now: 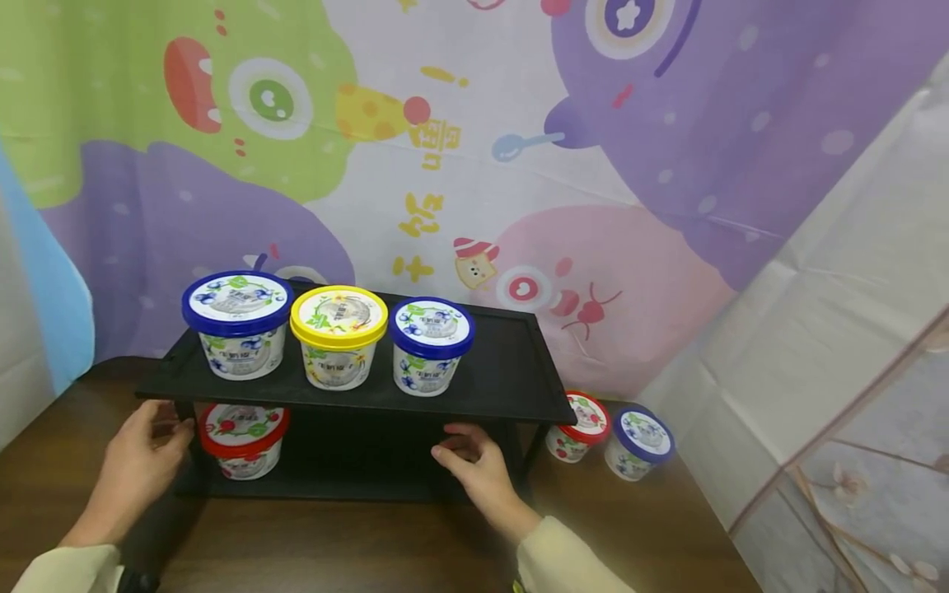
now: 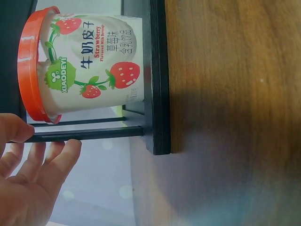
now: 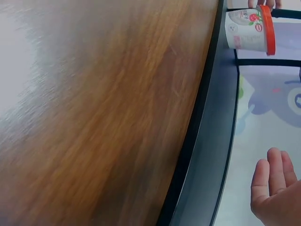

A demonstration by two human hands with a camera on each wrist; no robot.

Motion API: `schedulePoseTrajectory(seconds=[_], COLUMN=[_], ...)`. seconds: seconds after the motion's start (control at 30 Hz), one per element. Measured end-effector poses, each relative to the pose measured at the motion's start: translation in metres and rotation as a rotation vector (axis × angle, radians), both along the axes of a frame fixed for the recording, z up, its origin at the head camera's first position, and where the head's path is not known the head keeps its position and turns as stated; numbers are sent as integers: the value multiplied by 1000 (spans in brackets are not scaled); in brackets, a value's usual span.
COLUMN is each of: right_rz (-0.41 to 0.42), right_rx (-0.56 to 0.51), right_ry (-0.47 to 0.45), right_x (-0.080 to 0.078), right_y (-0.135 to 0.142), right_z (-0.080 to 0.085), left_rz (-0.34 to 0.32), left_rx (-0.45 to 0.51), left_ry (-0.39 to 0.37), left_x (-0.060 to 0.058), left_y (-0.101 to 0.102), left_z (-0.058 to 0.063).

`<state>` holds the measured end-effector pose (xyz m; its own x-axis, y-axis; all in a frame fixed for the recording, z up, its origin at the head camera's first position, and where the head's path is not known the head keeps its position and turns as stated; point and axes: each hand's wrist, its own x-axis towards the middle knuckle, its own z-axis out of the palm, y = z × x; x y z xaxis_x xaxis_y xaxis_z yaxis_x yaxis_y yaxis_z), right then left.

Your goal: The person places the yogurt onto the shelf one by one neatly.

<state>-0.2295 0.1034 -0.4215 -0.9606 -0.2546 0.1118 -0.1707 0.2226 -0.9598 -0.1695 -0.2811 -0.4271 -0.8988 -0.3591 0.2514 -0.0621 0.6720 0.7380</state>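
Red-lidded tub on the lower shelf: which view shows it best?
Left wrist: the red-lidded tub appears large there, side-on, its printing readable. The head view shows its lid and side smaller, beneath the upper shelf; the right wrist view shows it only small, near the top right corner.

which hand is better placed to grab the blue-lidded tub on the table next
Probably the right: the right hand holds nothing and is nearer the blue-lidded tub. The left hand is at the opposite end of the rack, by a post.

Black shelf (image 1: 504, 350) partly hides the right-hand red-lidded tub (image 1: 591, 414)
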Motion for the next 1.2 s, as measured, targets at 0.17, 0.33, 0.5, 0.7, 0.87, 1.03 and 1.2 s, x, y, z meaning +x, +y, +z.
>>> schedulePoseTrajectory(seconds=[0.17, 0.33, 0.5, 0.7, 0.87, 1.03, 1.2], right_rz=[-33, -67, -82, -127, -194, -276, -381], right_rx=[-16, -55, -57, -38, -46, -62, -82], right_ry=[-14, -12, -8, -5, 19, 24, 26], right_x=[3, 5, 8, 9, 9, 8, 9], right_y=[14, 26, 35, 48, 65, 85, 105], right_z=[1, -1, -1, -1, 1, 2, -1], left_rz=[2, 3, 5, 11, 11, 9, 8], left_rx=[0, 2, -10, -5, -1, -4, 0], left_ry=[2, -6, -2, -20, -25, -2, -16], left_x=[-1, -2, -2, -2, -2, -2, -2], left_y=[-1, -1, -1, 0, 0, 0, -1], left_z=[0, -1, -1, -1, 0, 0, 0])
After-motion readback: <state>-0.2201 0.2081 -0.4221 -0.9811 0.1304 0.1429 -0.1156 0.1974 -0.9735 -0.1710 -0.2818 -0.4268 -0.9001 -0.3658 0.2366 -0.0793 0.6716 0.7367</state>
